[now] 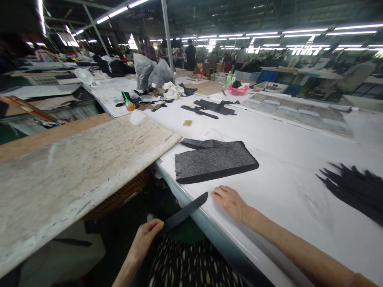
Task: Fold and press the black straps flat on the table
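My left hand (149,230) pinches the near end of a dark fabric strip (185,211), whose far end lies over the table's edge. On the white table (287,179), my right hand (229,200) rests just right of the strip's rounded tip, fingers together and curled downward; whether anything is under them is hidden. Beyond both hands lies a stack of grey speckled fabric pieces (214,159) with black edges, fanned slightly at the back. A bundle of black strips (354,187) sits at the right side of the table.
A worn board (89,159) is at the left. Farther back are black pieces (215,107), a small tan block (187,123), an orange glue bottle (130,105), a pink basket (238,90) and grey plastic bags (154,72). Several people stand in the background.
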### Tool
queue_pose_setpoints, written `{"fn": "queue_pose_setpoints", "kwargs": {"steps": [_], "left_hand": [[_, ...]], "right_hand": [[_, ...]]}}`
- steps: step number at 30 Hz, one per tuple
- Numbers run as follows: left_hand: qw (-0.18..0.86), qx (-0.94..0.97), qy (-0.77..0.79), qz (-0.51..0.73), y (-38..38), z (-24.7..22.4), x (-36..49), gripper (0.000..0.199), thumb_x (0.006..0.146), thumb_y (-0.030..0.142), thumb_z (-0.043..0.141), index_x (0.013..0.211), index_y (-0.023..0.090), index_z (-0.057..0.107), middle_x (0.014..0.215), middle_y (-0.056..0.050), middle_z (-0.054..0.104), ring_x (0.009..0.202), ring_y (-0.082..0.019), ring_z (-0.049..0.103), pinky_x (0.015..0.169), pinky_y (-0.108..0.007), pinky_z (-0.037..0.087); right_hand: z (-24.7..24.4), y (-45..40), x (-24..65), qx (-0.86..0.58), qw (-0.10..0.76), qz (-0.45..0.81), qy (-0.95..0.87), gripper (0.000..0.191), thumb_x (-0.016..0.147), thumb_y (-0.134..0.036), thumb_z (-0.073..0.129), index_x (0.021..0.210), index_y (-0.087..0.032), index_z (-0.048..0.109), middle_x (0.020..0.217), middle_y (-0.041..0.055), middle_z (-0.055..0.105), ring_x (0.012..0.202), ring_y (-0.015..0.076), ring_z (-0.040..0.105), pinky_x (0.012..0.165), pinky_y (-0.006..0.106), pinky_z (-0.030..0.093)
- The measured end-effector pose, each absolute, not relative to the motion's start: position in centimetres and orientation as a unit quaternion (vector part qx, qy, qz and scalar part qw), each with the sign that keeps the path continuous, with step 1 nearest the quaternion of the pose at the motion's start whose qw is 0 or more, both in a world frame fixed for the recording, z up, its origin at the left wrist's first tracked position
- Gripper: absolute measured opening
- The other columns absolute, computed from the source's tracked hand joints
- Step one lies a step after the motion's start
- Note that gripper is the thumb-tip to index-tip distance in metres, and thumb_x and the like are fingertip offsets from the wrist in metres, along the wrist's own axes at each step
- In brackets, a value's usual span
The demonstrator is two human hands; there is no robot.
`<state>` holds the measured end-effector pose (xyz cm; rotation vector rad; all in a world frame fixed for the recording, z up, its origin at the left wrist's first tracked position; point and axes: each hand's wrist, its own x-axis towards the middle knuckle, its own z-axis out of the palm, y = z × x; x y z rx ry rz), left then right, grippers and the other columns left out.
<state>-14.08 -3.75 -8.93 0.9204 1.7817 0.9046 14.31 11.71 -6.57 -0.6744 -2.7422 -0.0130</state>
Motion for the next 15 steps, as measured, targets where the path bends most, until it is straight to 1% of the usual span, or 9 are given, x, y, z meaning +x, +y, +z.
{"fn": "queue_pose_setpoints", "kwargs": {"steps": [2, 4, 6, 7, 9, 11, 13, 15], "left_hand": [[0.467, 0.378, 0.705, 0.376, -3.6, -8.2, -13.5, 0.040, 0.069, 0.054, 0.058, 0.061, 0.016, 0.055, 0.060, 0.003, 0.043, 0.060, -0.013, 0.037, 0.055, -0.024, 0.031], [0.475, 0.390, 0.689, 0.384, -3.2, -7.1, -12.6, 0.039, 0.071, 0.053, 0.058, 0.061, 0.016, 0.054, 0.059, 0.003, 0.042, 0.059, -0.012, 0.035, 0.054, -0.023, 0.030], [0.467, 0.414, 0.679, 0.386, -2.5, -5.8, -11.3, 0.038, 0.073, 0.052, 0.057, 0.060, 0.016, 0.054, 0.058, 0.003, 0.041, 0.058, -0.012, 0.035, 0.054, -0.022, 0.030], [0.458, 0.430, 0.677, 0.383, -2.1, -5.1, -10.5, 0.037, 0.074, 0.050, 0.056, 0.061, 0.016, 0.054, 0.058, 0.003, 0.042, 0.058, -0.012, 0.036, 0.054, -0.022, 0.030], [0.434, 0.472, 0.671, 0.374, -1.0, -3.9, -8.8, 0.036, 0.077, 0.048, 0.053, 0.062, 0.016, 0.057, 0.058, 0.002, 0.045, 0.059, -0.012, 0.038, 0.054, -0.021, 0.031], [0.408, 0.520, 0.656, 0.365, 0.1, -3.3, -7.2, 0.035, 0.079, 0.046, 0.050, 0.063, 0.016, 0.060, 0.059, 0.001, 0.049, 0.060, -0.013, 0.041, 0.055, -0.021, 0.033], [0.383, 0.559, 0.643, 0.357, 0.8, -3.2, -6.1, 0.036, 0.080, 0.046, 0.049, 0.064, 0.017, 0.063, 0.059, 0.001, 0.053, 0.060, -0.013, 0.045, 0.055, -0.020, 0.036], [0.357, 0.579, 0.642, 0.354, 1.3, -3.7, -5.6, 0.037, 0.079, 0.048, 0.051, 0.063, 0.018, 0.064, 0.058, 0.001, 0.056, 0.058, -0.014, 0.049, 0.055, -0.020, 0.040]], "right_hand": [[-6.4, 11.6, 14.3, -0.310, 0.226, 0.084, -0.920, 0.037, 0.085, 0.000, 0.031, 0.102, -0.015, 0.060, 0.093, 0.0052, 0.059, 0.084, 0.0154, 0.055, 0.073, 0.026, 0.047], [-5.7, 11.3, 14.0, -0.370, 0.286, 0.118, -0.876, 0.045, 0.083, 0.001, 0.026, 0.110, -0.016, 0.057, 0.103, 0.0063, 0.059, 0.093, 0.0157, 0.055, 0.079, 0.027, 0.047], [-4.6, 10.7, 13.4, -0.375, 0.309, 0.124, -0.865, 0.042, 0.087, -0.005, 0.027, 0.114, -0.017, 0.055, 0.108, 0.0078, 0.058, 0.099, 0.0174, 0.054, 0.084, 0.030, 0.046], [-4.1, 10.3, 13.0, -0.359, 0.304, 0.139, -0.871, 0.037, 0.089, -0.009, 0.030, 0.114, -0.018, 0.056, 0.109, 0.0077, 0.058, 0.100, 0.0176, 0.053, 0.086, 0.031, 0.045], [-3.1, 9.5, 11.9, -0.295, 0.258, 0.180, -0.902, 0.024, 0.092, -0.021, 0.040, 0.107, -0.021, 0.059, 0.105, 0.0057, 0.059, 0.096, 0.0165, 0.053, 0.086, 0.031, 0.044], [-2.7, 8.8, 10.9, -0.242, 0.193, 0.205, -0.928, 0.017, 0.092, -0.028, 0.046, 0.092, -0.020, 0.062, 0.092, 0.0031, 0.061, 0.089, 0.0148, 0.055, 0.082, 0.028, 0.042], [-2.8, 8.5, 10.5, -0.250, 0.148, 0.212, -0.933, 0.023, 0.092, -0.030, 0.047, 0.079, -0.018, 0.061, 0.080, 0.0011, 0.060, 0.076, 0.0123, 0.055, 0.074, 0.024, 0.041], [-3.5, 8.7, 10.8, -0.293, 0.134, 0.219, -0.921, 0.027, 0.092, -0.032, 0.047, 0.074, -0.018, 0.061, 0.073, -0.0006, 0.060, 0.067, 0.0100, 0.053, 0.066, 0.021, 0.039]]}}
